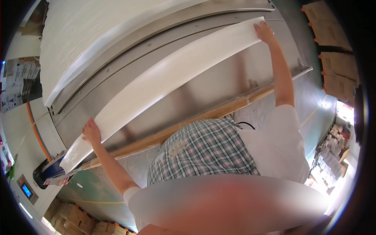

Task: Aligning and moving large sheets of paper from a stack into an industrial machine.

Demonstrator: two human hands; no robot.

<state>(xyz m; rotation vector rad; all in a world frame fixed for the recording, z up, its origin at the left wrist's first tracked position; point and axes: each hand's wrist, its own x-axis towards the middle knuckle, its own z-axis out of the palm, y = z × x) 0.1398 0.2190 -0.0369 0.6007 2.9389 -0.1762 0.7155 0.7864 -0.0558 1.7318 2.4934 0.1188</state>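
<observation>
A long, narrow white strip, smooth and softly glossy, stretches across a metal table (pixel 219 88) on the workroom floor, drawn out between two hands. The white strip (pixel 168 80) slants from the table's near left corner toward its far right side, broad face up and unfolded to view along its length. The right hand (pixel 264 32) grips one end; the left hand (pixel 91 132) holds it short of the other, where a creased tail droops at the table's left end.
</observation>
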